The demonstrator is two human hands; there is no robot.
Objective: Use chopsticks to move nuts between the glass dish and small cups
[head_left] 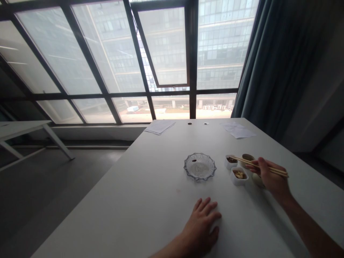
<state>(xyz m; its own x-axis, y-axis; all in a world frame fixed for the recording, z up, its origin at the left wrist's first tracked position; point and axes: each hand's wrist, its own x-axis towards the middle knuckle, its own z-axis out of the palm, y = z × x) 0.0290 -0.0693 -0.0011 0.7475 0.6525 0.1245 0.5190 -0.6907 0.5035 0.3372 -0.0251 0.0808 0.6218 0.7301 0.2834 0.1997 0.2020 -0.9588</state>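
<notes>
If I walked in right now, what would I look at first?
Probably the big, bright windows across the back, with one pane tilted open. Then maybe the wavy-edged glass dish on the white table, and, to its right, the right hand holding chopsticks with their tips at a small white cup.

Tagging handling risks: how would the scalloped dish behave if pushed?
The scalloped dish probably slides rather than tips, being wide and low. It looks like glass, so likely stiff and breakable; the dark piece inside might shift.
</notes>
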